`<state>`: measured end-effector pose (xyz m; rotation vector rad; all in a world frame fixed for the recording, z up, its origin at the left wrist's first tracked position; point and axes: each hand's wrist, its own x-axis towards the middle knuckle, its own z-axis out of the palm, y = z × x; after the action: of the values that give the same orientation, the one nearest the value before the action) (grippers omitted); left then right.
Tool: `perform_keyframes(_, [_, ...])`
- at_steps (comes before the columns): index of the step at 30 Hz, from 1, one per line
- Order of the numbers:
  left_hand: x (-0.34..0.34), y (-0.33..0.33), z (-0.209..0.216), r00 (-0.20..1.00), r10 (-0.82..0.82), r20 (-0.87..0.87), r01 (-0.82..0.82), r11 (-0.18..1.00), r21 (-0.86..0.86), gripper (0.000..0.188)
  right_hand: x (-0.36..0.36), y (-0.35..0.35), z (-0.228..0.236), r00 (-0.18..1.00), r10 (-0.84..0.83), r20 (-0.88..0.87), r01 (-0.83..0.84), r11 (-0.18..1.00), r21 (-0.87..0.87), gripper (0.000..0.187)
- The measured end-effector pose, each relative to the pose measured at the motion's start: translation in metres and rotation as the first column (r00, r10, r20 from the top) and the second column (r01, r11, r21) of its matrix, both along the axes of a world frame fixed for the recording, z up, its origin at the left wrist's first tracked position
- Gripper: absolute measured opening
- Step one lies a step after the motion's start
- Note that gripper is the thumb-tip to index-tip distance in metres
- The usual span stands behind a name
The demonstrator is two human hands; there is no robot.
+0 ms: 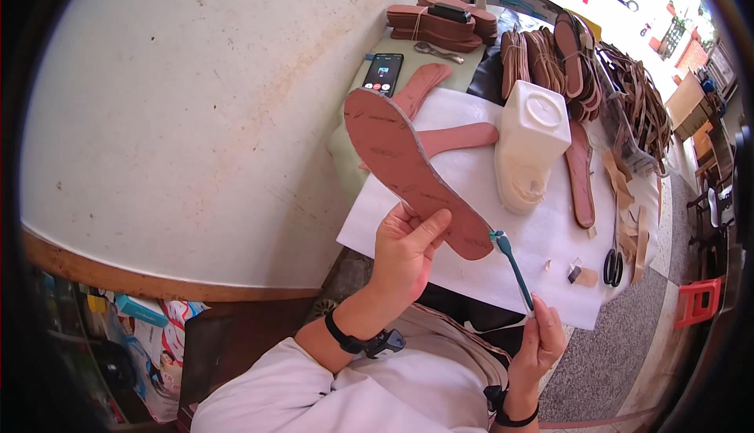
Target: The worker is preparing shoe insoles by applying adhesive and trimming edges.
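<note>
My left hand (410,246) grips a reddish-brown shoe insole (404,170) near its narrower end, thumb on the upper face. The insole is held tilted above the white-covered table, its wide end toward the far left. In my right hand (542,343) is the handle of a teal toothbrush (514,272). The brush's bristles touch the insole's edge at the end nearest me. Two more insoles lie behind the held one, one of them (459,137) partly hidden by it. A cut-open white plastic container (534,146) stands to the right of them.
Bundled insoles (436,26) are stacked at the back, beside a lit phone (383,73). A plastic bin of brown strips (640,103) stands far right. Black-handled scissors (613,266) and scraps lie near the right edge. A wall (181,119) borders the left; a red stool (697,303) is on the floor.
</note>
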<state>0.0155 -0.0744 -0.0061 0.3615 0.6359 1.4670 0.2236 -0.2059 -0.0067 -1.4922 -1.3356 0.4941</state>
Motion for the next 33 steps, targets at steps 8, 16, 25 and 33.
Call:
perform_keyframes(8, [0.002,0.007,0.005,0.999,0.009,0.040,-0.008,1.000,-0.025,0.014,0.003,-0.007,-0.008,0.999,-0.011,-0.036,0.011,1.000,-0.017,0.030])
perform_keyframes(16, [0.006,0.008,0.000,0.999,0.038,0.021,-0.037,0.998,-0.053,0.018,0.002,-0.010,-0.007,0.999,-0.010,0.035,0.008,0.998,0.065,0.028])
perform_keyframes(25, [0.011,0.001,-0.002,1.000,0.018,0.007,-0.018,0.998,-0.054,0.022,-0.008,-0.005,-0.005,0.980,0.076,0.183,-0.101,0.986,0.132,0.029])
perform_keyframes(33, [0.005,0.003,-0.001,0.999,-0.028,0.018,0.029,0.997,-0.066,0.021,-0.002,-0.007,-0.010,0.976,0.035,0.214,-0.068,0.986,0.150,0.032])
